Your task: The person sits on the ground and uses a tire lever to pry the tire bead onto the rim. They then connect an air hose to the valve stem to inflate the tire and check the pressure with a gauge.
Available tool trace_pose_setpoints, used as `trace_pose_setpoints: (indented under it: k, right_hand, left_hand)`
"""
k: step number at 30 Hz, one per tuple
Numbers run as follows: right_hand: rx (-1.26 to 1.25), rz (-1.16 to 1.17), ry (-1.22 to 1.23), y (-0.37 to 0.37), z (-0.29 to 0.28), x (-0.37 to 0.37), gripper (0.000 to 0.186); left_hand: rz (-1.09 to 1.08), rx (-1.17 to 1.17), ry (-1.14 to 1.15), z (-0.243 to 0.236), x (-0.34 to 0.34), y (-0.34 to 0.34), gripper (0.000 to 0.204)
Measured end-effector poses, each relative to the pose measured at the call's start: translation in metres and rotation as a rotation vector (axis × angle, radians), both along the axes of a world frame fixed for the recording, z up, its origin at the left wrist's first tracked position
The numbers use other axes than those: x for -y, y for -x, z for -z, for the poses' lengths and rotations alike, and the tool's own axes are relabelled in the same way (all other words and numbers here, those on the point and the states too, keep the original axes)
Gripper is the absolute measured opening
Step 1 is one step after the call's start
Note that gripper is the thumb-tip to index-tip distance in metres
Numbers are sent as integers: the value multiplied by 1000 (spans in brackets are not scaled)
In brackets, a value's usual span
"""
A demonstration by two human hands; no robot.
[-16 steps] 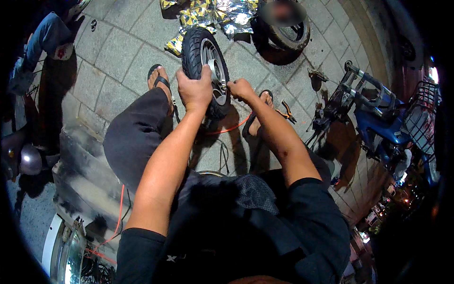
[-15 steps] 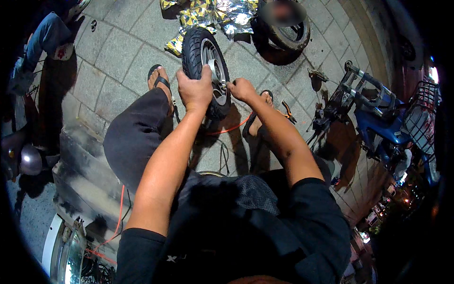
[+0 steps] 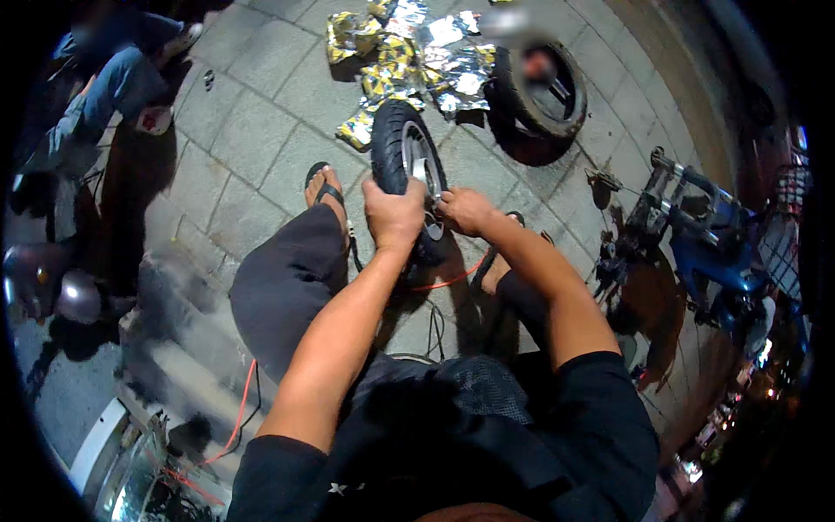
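Head view: the left hand has its fingers clamped on the tread of a wheel, with the thumb over toward the silver middle part. The right hand has its fingers curled in on the other side, up close to the metal rim. I can't tell if they pinch some small thing there, because it is too tiny to see. So the wheel is right between the two sets of fingers, standing up on its edge, and a big piece of it pokes out past them, away from the body.

Just below the fingers, an orange cord runs along the ground. A left foot in a sandal is to the left of the fingers, and a right foot is below the right ones. Farther out past the fingertips are shiny foil wraps and an old tyre.

If the left fingers get tired or slip, I think the heavy wheel could tip and bump a bare toe. If it turned quickly, the right fingertips could get pinched by the rim. A loose cord could also catch a foot.
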State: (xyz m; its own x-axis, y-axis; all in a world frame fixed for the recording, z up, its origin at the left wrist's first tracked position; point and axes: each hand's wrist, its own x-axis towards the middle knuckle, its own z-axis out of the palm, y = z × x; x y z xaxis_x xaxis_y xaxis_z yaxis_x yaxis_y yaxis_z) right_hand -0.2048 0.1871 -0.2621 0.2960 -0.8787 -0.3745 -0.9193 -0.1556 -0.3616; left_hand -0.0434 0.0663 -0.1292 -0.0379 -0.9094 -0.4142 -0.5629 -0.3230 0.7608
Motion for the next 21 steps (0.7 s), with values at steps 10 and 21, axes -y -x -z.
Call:
trace_pose_setpoints:
  k: [10,21]
  right_hand:
    - [143,553,-248,-23,2,0,46]
    - [126,554,-154,-22,8,-4,34]
  left_hand:
    - [-3,-52,18,-4,-1,-3,55]
    - [24,-13,52,2,3,-7,54]
